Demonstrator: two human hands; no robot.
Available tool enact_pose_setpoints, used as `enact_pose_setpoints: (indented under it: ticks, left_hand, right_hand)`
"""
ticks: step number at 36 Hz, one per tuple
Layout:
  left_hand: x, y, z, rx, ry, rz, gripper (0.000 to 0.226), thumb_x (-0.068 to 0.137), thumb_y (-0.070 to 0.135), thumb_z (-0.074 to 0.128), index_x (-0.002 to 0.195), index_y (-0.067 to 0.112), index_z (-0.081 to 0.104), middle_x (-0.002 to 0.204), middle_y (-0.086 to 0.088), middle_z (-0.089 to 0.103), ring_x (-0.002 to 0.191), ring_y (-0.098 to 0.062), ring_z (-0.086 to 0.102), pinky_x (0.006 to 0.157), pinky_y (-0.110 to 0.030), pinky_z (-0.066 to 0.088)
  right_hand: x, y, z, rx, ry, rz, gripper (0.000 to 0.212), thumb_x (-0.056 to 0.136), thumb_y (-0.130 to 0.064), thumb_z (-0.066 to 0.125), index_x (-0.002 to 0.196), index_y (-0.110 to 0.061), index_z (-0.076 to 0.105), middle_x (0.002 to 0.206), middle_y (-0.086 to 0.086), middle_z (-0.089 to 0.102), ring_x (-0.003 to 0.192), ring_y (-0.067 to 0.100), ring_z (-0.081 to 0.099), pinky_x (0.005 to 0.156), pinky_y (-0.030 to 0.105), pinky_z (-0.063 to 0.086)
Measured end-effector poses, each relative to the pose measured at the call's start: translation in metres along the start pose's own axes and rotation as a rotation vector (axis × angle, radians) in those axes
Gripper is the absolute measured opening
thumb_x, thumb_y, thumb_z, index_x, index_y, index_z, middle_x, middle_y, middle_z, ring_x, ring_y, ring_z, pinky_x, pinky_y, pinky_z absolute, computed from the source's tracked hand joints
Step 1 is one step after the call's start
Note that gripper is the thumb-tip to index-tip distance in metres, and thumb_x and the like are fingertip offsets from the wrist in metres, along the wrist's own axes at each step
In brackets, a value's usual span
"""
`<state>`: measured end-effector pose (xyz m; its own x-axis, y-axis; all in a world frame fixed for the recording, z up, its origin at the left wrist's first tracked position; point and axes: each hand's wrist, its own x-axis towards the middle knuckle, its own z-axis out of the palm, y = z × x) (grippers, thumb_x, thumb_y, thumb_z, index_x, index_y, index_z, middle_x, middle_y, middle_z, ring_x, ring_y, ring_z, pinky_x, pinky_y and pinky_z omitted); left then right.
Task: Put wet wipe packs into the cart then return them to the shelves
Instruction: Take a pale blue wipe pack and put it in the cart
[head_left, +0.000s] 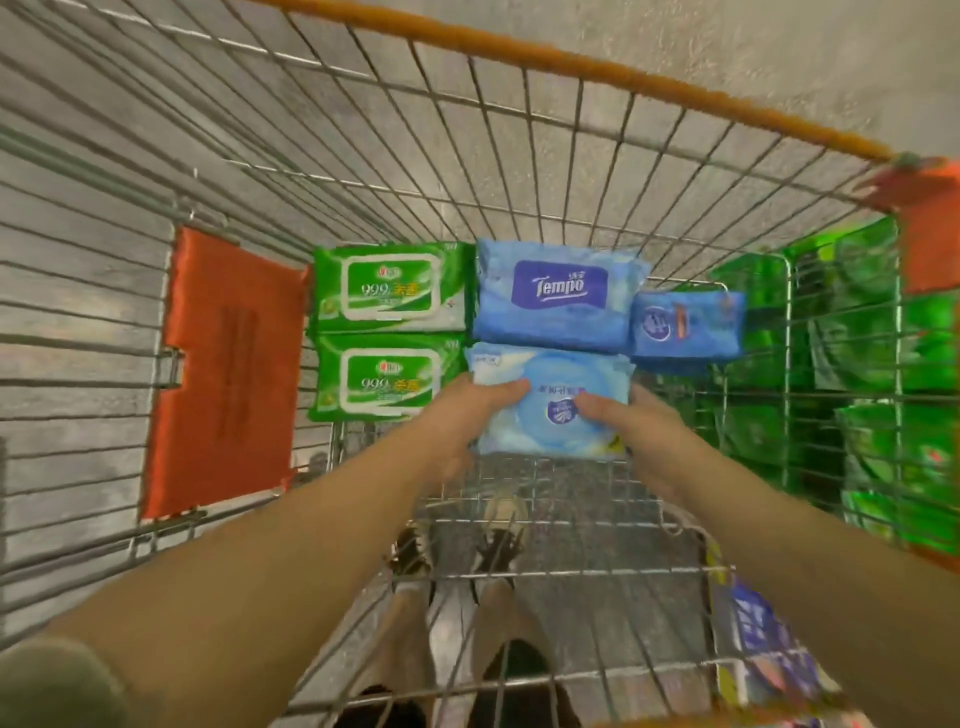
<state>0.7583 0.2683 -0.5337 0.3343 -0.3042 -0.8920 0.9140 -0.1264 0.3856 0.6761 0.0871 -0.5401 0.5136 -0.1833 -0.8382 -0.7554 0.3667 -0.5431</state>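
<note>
Mid-frame, our left hand (457, 415) and right hand (634, 421) grip a pale-blue soft wet wipe pack (550, 405) on the wire shopping cart (519, 156) floor — four packs lie beside it; shelving remains ahead.

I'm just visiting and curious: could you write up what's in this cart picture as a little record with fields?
place: wire cart with orange rim
green packs: two, at the left
blue packs: Tempo pack, small pack to its right
held pack: light blue pack, nearest the person
left hand: grips held pack's left edge
right hand: grips its right edge
outside cart: green goods at the right
</note>
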Motion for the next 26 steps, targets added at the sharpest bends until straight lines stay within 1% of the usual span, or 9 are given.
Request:
enact_pose_setpoints:
  ticks: [4, 6, 10, 13, 16, 19, 21, 23, 26]
  left_hand:
    - [0.009, -0.006, 0.009, 0.081, 0.155, 0.060, 0.018, 0.099, 0.010, 0.065, 0.117, 0.011, 0.069, 0.116, -0.011, 0.075, 0.084, -0.020, 0.075, 0.067, -0.030, 0.064]
    - [0.009, -0.005, 0.013, 0.141, 0.257, 0.071, 0.013, 0.097, 0.014, 0.069, 0.111, 0.014, 0.068, 0.110, -0.009, 0.075, 0.082, -0.020, 0.072, 0.065, -0.031, 0.063]
    - [-0.004, 0.000, 0.020, 0.385, 0.465, 0.040, 0.035, 0.090, 0.029, 0.076, 0.119, 0.012, 0.065, 0.114, -0.010, 0.071, 0.099, -0.033, 0.070, 0.088, -0.049, 0.060]
    - [-0.026, 0.006, 0.026, 0.430, 0.484, 0.040, 0.035, 0.090, 0.031, 0.074, 0.119, 0.013, 0.064, 0.113, -0.009, 0.070, 0.099, -0.032, 0.069, 0.090, -0.047, 0.059]
    - [-0.050, 0.013, 0.027, 0.513, 0.456, 0.067, 0.030, 0.093, 0.030, 0.070, 0.119, 0.016, 0.062, 0.113, -0.005, 0.069, 0.098, -0.029, 0.067, 0.090, -0.042, 0.058]
    - [-0.081, 0.023, 0.030, 0.591, 0.440, 0.103, 0.043, 0.099, 0.030, 0.063, 0.139, 0.016, 0.054, 0.111, -0.004, 0.059, 0.100, -0.030, 0.061, 0.093, -0.040, 0.055]
    - [-0.103, 0.030, 0.031, 0.643, 0.438, 0.154, 0.057, 0.099, 0.035, 0.063, 0.150, 0.016, 0.046, 0.135, -0.009, 0.059, 0.117, -0.032, 0.061, 0.101, -0.044, 0.052]
    - [-0.128, 0.039, 0.034, 0.707, 0.431, 0.211, 0.071, 0.097, 0.044, 0.063, 0.156, 0.017, 0.037, 0.157, -0.006, 0.045, 0.133, -0.031, 0.053, 0.108, -0.048, 0.048]
    - [-0.168, 0.055, 0.039, 0.750, 0.414, 0.296, 0.075, 0.096, 0.051, 0.063, 0.158, 0.020, 0.034, 0.154, 0.002, 0.046, 0.131, -0.024, 0.053, 0.107, -0.039, 0.046]
  right_hand:
    - [0.013, 0.006, 0.006, -0.107, 0.045, -0.033, 0.039, 0.078, -0.011, 0.084, 0.114, -0.018, 0.069, 0.110, 0.003, 0.077, 0.099, 0.022, 0.074, 0.087, 0.039, 0.059]
    - [0.012, 0.005, 0.006, -0.134, 0.066, -0.030, 0.035, 0.078, -0.014, 0.086, 0.106, -0.022, 0.067, 0.104, -0.002, 0.076, 0.094, 0.017, 0.074, 0.077, 0.032, 0.061]
    - [0.009, 0.006, 0.009, -0.249, 0.142, 0.015, 0.064, 0.066, -0.030, 0.095, 0.121, -0.018, 0.065, 0.113, 0.001, 0.074, 0.098, 0.022, 0.073, 0.087, 0.042, 0.061]
    - [0.001, 0.001, 0.015, -0.285, 0.191, 0.063, 0.061, 0.071, -0.028, 0.092, 0.122, -0.012, 0.064, 0.115, 0.004, 0.073, 0.097, 0.022, 0.071, 0.088, 0.041, 0.059]
    - [-0.016, -0.012, 0.021, -0.349, 0.315, 0.061, 0.048, 0.085, -0.025, 0.078, 0.123, -0.003, 0.059, 0.114, 0.010, 0.066, 0.091, 0.024, 0.063, 0.074, 0.032, 0.048]
    - [-0.038, -0.028, 0.023, -0.394, 0.393, 0.021, 0.046, 0.087, -0.025, 0.073, 0.121, 0.001, 0.057, 0.113, 0.013, 0.065, 0.092, 0.027, 0.062, 0.074, 0.031, 0.046]
    - [-0.056, -0.041, 0.024, -0.434, 0.373, -0.020, 0.039, 0.086, -0.027, 0.071, 0.116, -0.003, 0.061, 0.111, 0.012, 0.067, 0.091, 0.029, 0.064, 0.072, 0.030, 0.045]
    - [-0.079, -0.056, 0.023, -0.513, 0.325, -0.077, 0.032, 0.088, -0.029, 0.068, 0.112, -0.008, 0.062, 0.106, 0.009, 0.068, 0.087, 0.027, 0.063, 0.064, 0.029, 0.041]
    - [-0.116, -0.083, 0.021, -0.655, 0.299, -0.163, 0.028, 0.092, -0.033, 0.064, 0.113, -0.014, 0.061, 0.105, 0.005, 0.063, 0.096, 0.028, 0.061, 0.068, 0.028, 0.037]
